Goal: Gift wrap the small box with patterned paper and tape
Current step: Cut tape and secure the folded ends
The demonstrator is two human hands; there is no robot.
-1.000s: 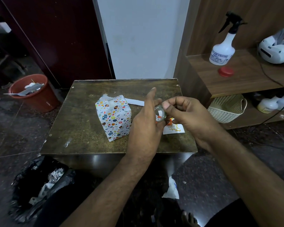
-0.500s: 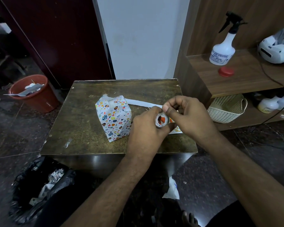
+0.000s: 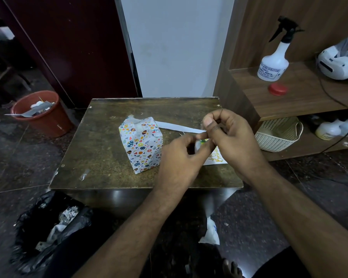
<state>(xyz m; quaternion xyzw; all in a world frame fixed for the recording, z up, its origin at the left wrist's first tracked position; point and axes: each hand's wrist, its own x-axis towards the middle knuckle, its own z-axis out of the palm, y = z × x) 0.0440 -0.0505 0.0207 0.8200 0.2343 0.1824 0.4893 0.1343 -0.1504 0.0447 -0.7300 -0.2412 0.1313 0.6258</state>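
Note:
A small box (image 3: 141, 144) wrapped in white paper with coloured egg patterns stands upright on the dark wooden table (image 3: 100, 157). Just right of it, my left hand (image 3: 179, 157) grips a small roll of clear tape (image 3: 198, 145), mostly hidden by my fingers. My right hand (image 3: 229, 135) is raised a little above the roll, thumb and fingers pinched together on a barely visible strip of tape end. A white paper strip (image 3: 179, 128) lies behind the hands, and a greeting card (image 3: 217, 157) lies beneath them.
A red bucket (image 3: 42, 115) with scraps stands on the floor at left and a black bin bag (image 3: 48, 227) at the near left. A wooden shelf at right holds a spray bottle (image 3: 274, 59), a red cap (image 3: 277, 89) and a cream basket (image 3: 277, 133).
My right hand has lifted up and away from the roll, pinching the tape end. My left hand keeps hold of the roll, with its fingers curled lower than before.

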